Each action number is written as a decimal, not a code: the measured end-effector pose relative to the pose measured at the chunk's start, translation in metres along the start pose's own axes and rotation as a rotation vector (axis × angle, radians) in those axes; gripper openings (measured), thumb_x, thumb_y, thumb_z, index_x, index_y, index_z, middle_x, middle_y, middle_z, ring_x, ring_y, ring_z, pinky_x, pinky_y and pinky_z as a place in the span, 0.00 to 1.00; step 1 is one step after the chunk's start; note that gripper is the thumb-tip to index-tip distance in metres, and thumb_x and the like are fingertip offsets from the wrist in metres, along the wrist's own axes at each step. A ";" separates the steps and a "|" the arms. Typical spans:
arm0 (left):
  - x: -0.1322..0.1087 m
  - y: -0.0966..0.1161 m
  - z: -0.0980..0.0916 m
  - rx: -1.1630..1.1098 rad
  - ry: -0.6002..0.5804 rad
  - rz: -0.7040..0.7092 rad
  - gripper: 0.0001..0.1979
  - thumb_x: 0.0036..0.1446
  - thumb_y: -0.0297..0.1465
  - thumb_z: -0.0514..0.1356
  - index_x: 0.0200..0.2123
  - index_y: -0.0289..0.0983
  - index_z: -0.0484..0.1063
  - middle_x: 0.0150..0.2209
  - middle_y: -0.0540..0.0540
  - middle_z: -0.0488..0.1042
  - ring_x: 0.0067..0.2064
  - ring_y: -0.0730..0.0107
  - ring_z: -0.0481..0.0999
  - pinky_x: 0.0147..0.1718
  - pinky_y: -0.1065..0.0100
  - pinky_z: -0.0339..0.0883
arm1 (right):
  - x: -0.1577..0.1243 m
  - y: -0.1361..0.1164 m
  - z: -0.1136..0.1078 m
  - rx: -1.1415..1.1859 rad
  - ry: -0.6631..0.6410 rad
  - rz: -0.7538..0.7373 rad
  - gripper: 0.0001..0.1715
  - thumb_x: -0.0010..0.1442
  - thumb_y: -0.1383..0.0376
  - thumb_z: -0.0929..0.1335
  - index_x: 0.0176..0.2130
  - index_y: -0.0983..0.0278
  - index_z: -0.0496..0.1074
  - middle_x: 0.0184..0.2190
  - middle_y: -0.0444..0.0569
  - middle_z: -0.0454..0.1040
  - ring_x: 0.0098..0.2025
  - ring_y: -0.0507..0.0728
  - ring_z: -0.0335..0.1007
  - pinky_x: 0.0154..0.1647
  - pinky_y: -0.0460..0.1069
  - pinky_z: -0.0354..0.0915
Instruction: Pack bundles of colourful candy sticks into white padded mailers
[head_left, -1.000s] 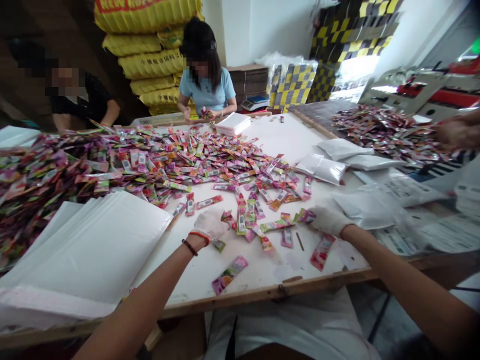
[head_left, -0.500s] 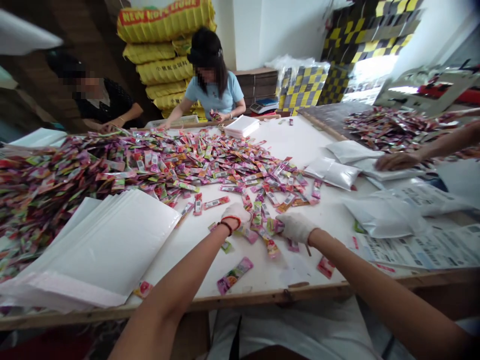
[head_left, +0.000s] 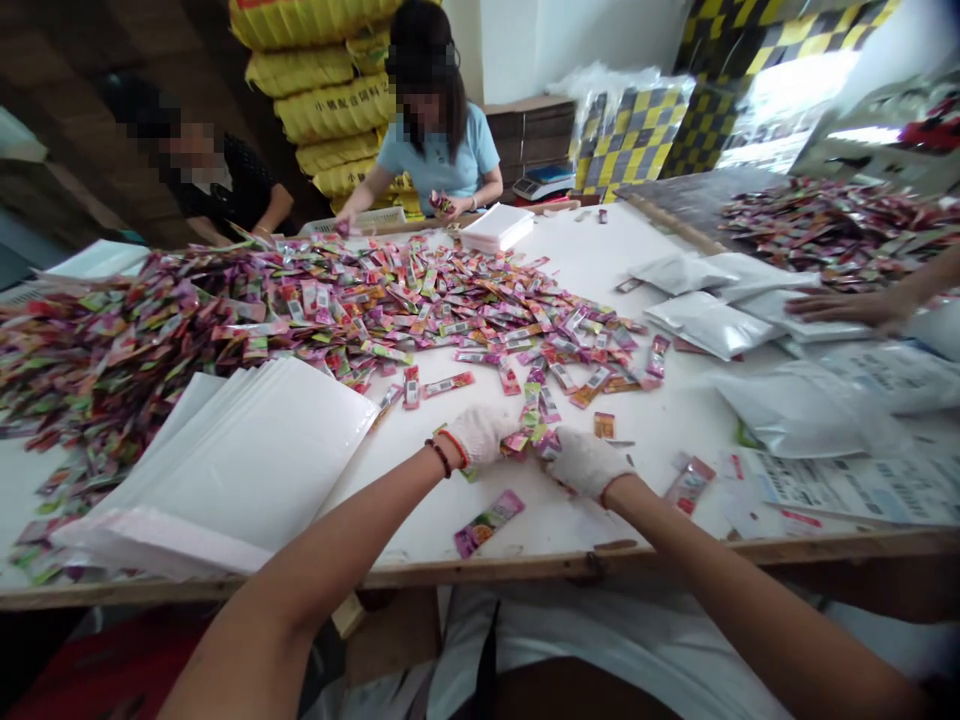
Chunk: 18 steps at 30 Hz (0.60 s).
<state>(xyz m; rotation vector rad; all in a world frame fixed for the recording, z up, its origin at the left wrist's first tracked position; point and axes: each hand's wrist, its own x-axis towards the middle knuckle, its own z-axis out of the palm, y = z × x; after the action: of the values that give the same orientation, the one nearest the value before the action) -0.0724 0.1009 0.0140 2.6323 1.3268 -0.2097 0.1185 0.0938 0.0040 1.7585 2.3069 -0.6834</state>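
Note:
Several small printed sachets [head_left: 531, 420] are bunched between my two gloved hands on the white table [head_left: 420, 510]. My left hand [head_left: 480, 435], in a pale knit glove, closes round the bunch from the left. From the right, my right hand [head_left: 589, 462] curls its gloved fingers against the same sachets. A purple sachet [head_left: 489, 522] lies by itself nearer the front edge. Past my hands spreads a big heap of loose sachets [head_left: 247, 310]. To the left, a stack of white mailing bags [head_left: 255, 450] rests partly against the heap.
Filled white pouches [head_left: 712, 322] lie to the right, where another person's hand [head_left: 855, 305] rests on one. Printed sheets [head_left: 847, 485] are at the right front. Two people work across the table, near a white pad-like stack [head_left: 497, 228]. A wooden rim [head_left: 525, 570] edges the front.
My hands have drawn closer together, gathering the sachets into a tighter bunch. The whole view has shifted slightly. The other person's hand on the right has moved over the pouches.

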 end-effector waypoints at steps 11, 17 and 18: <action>-0.069 -0.022 -0.045 -0.016 0.001 -0.016 0.14 0.48 0.29 0.58 0.41 0.38 0.67 0.41 0.45 0.72 0.41 0.63 0.71 0.40 0.68 0.63 | -0.042 -0.017 -0.018 -0.065 0.035 -0.656 0.09 0.51 0.67 0.64 0.34 0.62 0.71 0.30 0.48 0.75 0.32 0.54 0.68 0.33 0.47 0.57; -0.076 -0.022 0.001 0.143 -0.067 -0.024 0.10 0.49 0.30 0.58 0.36 0.37 0.70 0.40 0.40 0.71 0.42 0.57 0.71 0.40 0.60 0.63 | -0.029 -0.069 0.036 -0.334 -0.016 -0.809 0.11 0.49 0.66 0.65 0.36 0.63 0.72 0.33 0.52 0.75 0.34 0.60 0.69 0.34 0.52 0.58; -0.075 -0.022 0.002 0.152 -0.041 -0.033 0.09 0.49 0.32 0.58 0.35 0.37 0.71 0.41 0.39 0.70 0.43 0.56 0.70 0.41 0.59 0.62 | -0.027 -0.070 0.039 -0.352 0.003 -0.818 0.10 0.49 0.66 0.65 0.34 0.64 0.72 0.33 0.53 0.74 0.35 0.61 0.68 0.34 0.53 0.58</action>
<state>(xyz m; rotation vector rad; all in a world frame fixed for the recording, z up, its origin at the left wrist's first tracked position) -0.1349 0.0545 0.0253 2.7146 1.3930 -0.3819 0.0550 0.0391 -0.0017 0.6340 2.8933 -0.3169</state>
